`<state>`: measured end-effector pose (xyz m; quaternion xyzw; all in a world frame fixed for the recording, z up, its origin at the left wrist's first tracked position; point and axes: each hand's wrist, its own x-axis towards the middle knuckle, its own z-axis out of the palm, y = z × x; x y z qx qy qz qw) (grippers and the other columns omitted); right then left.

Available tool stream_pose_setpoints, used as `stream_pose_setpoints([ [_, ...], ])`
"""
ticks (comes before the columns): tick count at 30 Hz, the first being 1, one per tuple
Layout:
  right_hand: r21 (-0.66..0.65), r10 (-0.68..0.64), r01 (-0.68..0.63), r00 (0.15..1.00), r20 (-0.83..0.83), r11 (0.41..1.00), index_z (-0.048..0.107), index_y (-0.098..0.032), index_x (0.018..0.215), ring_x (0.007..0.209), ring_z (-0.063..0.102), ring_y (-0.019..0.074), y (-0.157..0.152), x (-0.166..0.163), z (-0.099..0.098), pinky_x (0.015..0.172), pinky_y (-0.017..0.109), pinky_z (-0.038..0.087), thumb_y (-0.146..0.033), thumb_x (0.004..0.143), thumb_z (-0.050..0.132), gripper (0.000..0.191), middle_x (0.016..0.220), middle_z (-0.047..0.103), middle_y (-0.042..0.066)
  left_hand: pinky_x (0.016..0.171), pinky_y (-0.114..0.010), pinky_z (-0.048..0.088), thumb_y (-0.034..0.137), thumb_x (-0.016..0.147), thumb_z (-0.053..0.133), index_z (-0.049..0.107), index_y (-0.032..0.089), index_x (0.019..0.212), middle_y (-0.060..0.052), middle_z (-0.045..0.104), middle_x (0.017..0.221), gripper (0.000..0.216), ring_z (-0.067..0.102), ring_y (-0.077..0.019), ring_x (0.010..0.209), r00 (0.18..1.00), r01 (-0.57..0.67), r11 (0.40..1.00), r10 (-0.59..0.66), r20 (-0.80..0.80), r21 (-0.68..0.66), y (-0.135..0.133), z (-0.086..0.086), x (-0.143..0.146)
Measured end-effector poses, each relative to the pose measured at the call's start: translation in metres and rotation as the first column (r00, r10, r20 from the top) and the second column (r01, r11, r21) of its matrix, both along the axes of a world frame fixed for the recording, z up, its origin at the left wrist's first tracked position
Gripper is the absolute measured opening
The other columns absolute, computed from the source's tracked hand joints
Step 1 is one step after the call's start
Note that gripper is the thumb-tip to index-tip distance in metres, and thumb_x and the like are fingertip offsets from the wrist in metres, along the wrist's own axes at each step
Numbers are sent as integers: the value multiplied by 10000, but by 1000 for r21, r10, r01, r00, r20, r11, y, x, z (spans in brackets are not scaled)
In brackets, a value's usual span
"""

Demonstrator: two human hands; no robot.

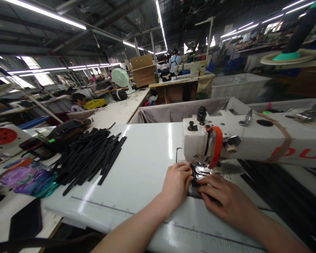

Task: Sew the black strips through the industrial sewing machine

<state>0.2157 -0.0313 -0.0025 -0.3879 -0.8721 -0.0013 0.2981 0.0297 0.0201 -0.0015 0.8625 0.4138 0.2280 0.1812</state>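
My left hand (177, 183) and my right hand (222, 198) lie side by side on the white table (137, 168), pressing a narrow black strip (193, 184) flat in front of the needle of a white sewing machine (252, 138). The left hand's fingers are curled against the strip's left edge. The right hand's fingers stretch out flat over the strip's near end. Most of the strip is hidden beneath both hands. A heap of similar black strips (91, 156) lies to the left.
A purple and teal plastic sheet (28, 181) and small tools sit at the table's left edge. Grey fabric bins (179, 110) stand behind the machine. Another person (78, 102) sits far left, and one (174, 61) stands at a distant bench beside a cardboard box (143, 70).
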Motion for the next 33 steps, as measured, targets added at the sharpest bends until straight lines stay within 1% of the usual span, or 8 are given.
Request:
stream_pose_setpoints([
  [3,48,-48,46,998,35,998,682,-195,976,919,640,199,3,0,-3,816,359,546,-135,890,488,221,1005,682,65,972,-370,481,133,903,569,686,183,804,-45,697,1088,161,576,-223,1090,1000,1,1000,-1,-5,-1,0,1,1],
  [6,84,-78,71,993,85,994,664,-170,1037,952,637,211,5,0,-6,821,372,547,-132,899,473,239,1052,680,77,967,-380,482,126,895,579,692,178,827,-51,702,1070,142,580,-234,1097,1000,6,1000,-6,12,4,-1,1,1],
  [9,87,-92,81,986,139,993,635,-160,1113,960,632,213,6,0,-10,813,373,550,-139,913,465,264,1095,671,79,957,-398,481,130,902,569,694,181,866,-43,705,1070,140,583,-241,1096,1000,6,1000,-7,26,15,-1,1,1],
  [13,76,-99,89,985,139,993,617,-171,1168,965,629,208,7,0,-13,807,365,548,-145,919,460,295,1115,665,80,950,-408,475,132,905,558,691,182,873,-46,698,1091,146,577,-246,1102,1000,0,1000,0,9,15,-3,1,1],
  [18,74,-87,78,988,130,994,606,-180,1189,990,625,208,7,0,-10,819,368,545,-127,910,455,321,1116,662,72,940,-410,471,138,908,538,673,175,848,-58,672,1151,152,566,-249,1109,1000,1,999,-1,-25,33,-3,2,2],
  [24,85,-93,82,986,135,993,615,-184,1168,995,624,218,6,1,-13,835,384,541,-141,912,451,307,1127,661,77,935,-442,466,160,927,510,673,181,897,-80,658,1157,167,550,-260,1131,999,-26,998,28,-43,49,-7,-1,4],
  [29,78,-94,82,984,154,994,607,-172,1195,1000,619,220,6,2,-15,843,387,545,-131,912,447,328,1137,657,81,927,-443,463,145,922,513,660,164,961,-80,666,1139,153,549,-264,1127,997,-14,999,16,-80,31,-6,4,5],
  [33,86,-95,84,987,130,993,617,-182,1186,971,628,212,6,1,-13,821,378,547,-126,903,457,330,1120,664,80,899,-428,462,148,933,494,656,167,857,-62,678,1077,180,558,-254,1088,990,0,1000,4,-138,24,-3,9,6],
])
